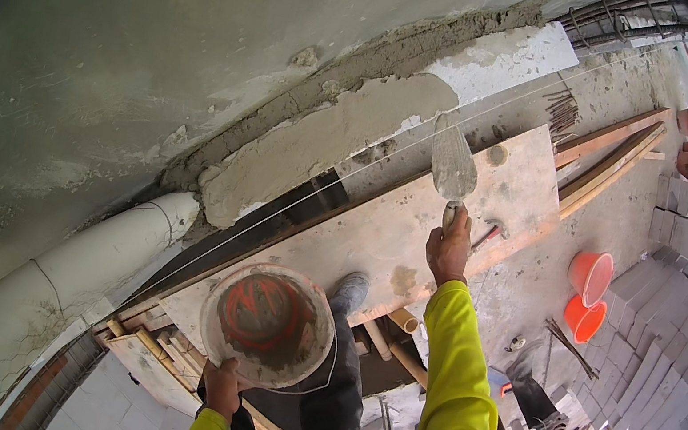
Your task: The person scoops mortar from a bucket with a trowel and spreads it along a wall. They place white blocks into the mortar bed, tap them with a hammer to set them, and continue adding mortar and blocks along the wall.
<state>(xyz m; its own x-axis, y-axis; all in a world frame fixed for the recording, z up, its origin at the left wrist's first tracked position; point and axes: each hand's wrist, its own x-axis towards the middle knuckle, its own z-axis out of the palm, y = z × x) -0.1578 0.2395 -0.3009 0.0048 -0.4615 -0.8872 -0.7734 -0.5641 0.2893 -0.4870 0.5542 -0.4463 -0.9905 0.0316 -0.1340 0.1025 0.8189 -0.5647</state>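
My left hand point(223, 387) is closed on the near rim of a round mortar bucket point(314, 347), tilted so its inside shows. Grey mortar residue and orange-red marks line its bottom. Wrapped round a handle, my right hand point(448, 254) holds a trowel point(454, 165), its blade smeared with mortar and pointing away from me. Beyond the blade lies a bed of wet mortar point(335, 128) on a course of white block point(517, 61), beside the grey wall point(148, 31). A taut string line point(264, 217) runs along the course's near side.
Below me is a plywood scaffold platform point(355, 257), with a hammer point(492, 233) on it by my right hand. A white pipe point(76, 258) lies along the wall. Lower down at right are orange buckets point(591, 277), timber planks point(613, 163) and stacked blocks point(659, 328).
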